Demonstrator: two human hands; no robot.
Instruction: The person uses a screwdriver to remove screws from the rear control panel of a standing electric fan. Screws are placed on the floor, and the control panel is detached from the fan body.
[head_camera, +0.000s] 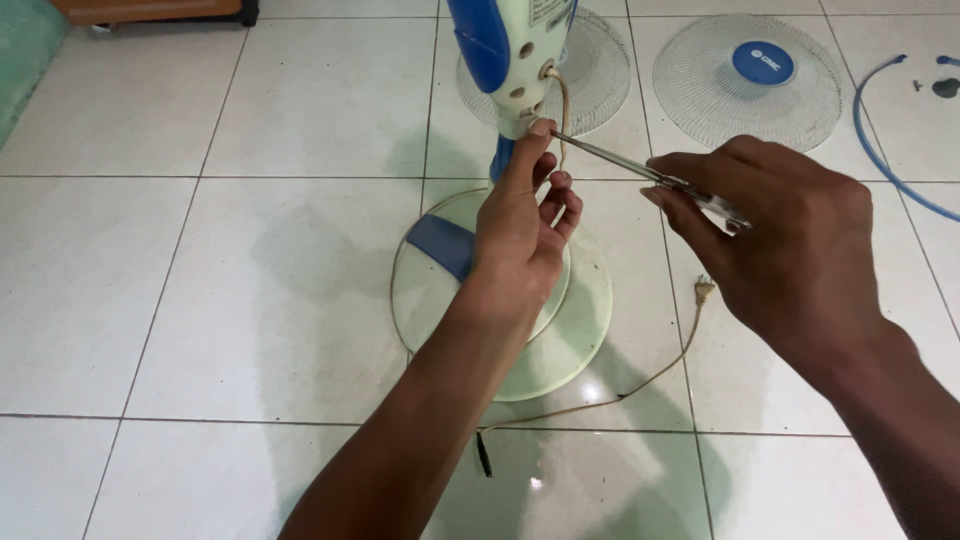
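— Where were the hands, taking the fan body (505, 60) as the marker?

— The left hand (520, 235) was at its lower end, thumb tip pressed against the pale casing, the other fingers curled loosely and apart, gripping nothing that I could see. The right hand (775, 235) was off to the right of the body, fingers pinched together around the handle of a slim metal tool (610, 158).

— And the tool itself?

— It ran from that hand up and leftward, its tip meeting the bottom of the body right beside the left thumb. Whether it was a screwdriver or pliers, I could not tell.

— What else lay around the body?

— A beige cord (560, 110) came out of a hole in its side and hung down past the left fingers. Below it stood the round base (590, 330), pale with a blue patch, on the white tiled floor (250, 300). The cord's plug (704, 290) lay just right of the base. A wire grille (745, 80) with a blue centre lay well to the right of the body, and a blue hoop (880, 150) farther right.
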